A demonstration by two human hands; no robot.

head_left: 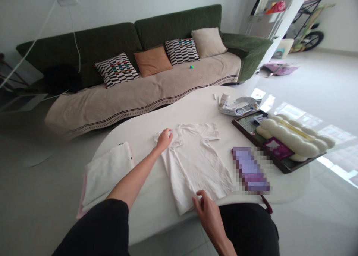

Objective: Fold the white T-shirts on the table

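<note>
Folded white cloth [109, 174] at left looks done. Left hand [164, 139] covers one sleeve end of the white shirt [198, 163]; can't tell if it's pinching. Shirt's mid-table [148, 200], mostly spread, kinda wrinkly, not folded up. Right hand [209, 213] looks loose, gripping nothing, blocking some hem. Purple thing [250, 170] at right's pixelated, no clue.

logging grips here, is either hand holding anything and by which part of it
The left hand is at a sleeve of the white shirt, but whether it grips cannot be told; the right hand, near the hem, shows nothing held.
</note>
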